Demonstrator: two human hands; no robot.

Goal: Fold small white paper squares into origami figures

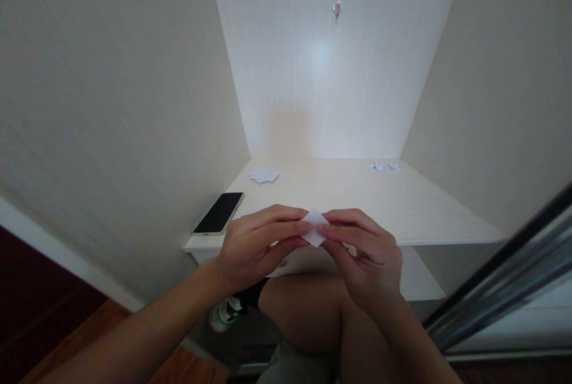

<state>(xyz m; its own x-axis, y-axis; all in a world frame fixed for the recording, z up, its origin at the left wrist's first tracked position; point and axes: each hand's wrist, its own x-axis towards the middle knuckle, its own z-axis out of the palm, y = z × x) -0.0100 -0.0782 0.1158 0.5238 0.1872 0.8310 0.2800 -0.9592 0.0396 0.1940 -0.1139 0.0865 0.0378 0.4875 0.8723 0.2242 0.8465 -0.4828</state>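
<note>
Between both hands is a small white piece of paper (315, 217), turned so that one corner points up and one down. Its left side is pinched by the fingers and thumb of my left hand (263, 240). My right hand (364, 247) grips the right side the same way, and the two sets of fingertips nearly meet in the middle. The paper is held in the air just over the front edge of the white shelf (330, 187). Fingers cover its left and right corners, so I cannot tell how it is folded.
Flat white paper sheets (264, 175) lie at the shelf's back left. A phone (218, 214) rests near the left wall. Small white paper pieces (379, 166) sit at the back right. A hook (336, 9) is on the back panel. Dark rails (504, 265) slant at right.
</note>
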